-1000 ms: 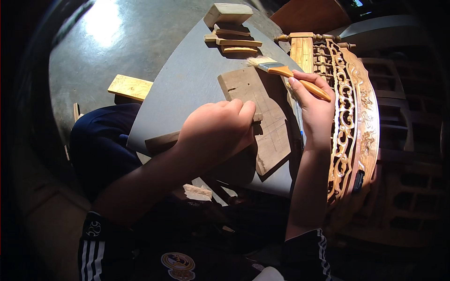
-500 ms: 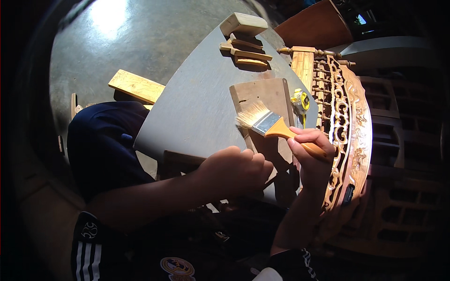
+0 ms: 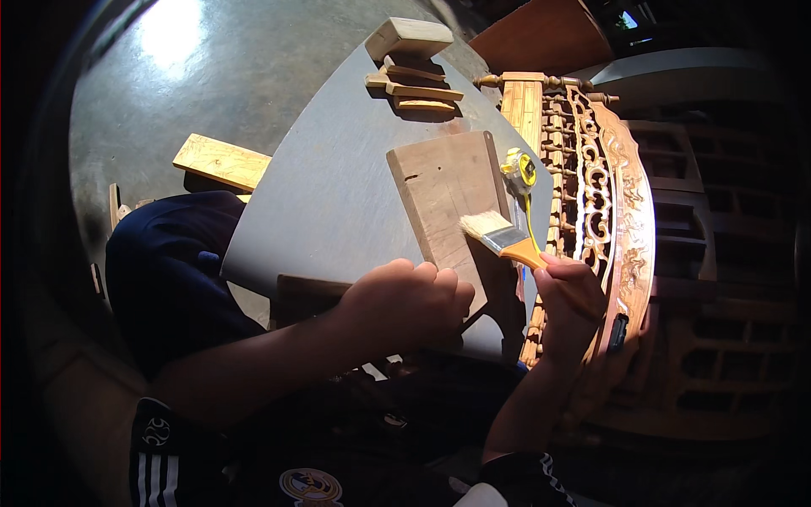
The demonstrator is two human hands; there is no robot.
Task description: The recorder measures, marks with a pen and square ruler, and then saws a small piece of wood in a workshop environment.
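My right hand point(image 3: 570, 291) grips a flat paintbrush point(image 3: 512, 245) by its orange handle. Its pale bristles point up and left over the right side of a brown wooden board point(image 3: 443, 182), and I cannot tell whether they touch it. The board lies slanted on a grey table point(image 3: 321, 194). My left hand point(image 3: 410, 300) is closed in a fist at the board's near end, its fingers curled away from view, so anything inside them is hidden. A yellow tape measure point(image 3: 519, 169) stands beside the board's right edge, with some yellow tape out.
Several small wood strips point(image 3: 422, 91) and a thick wood block point(image 3: 410, 38) sit at the table's far end. A carved wooden furniture panel point(image 3: 625, 194) flanks the table on the right. Left of the table, a light plank point(image 3: 221, 162) is set low above the floor.
The paintbrush has swung right and slightly down, from the board's middle toward its right edge. My left hand keeps its place by the board while the whole view has shifted a little.
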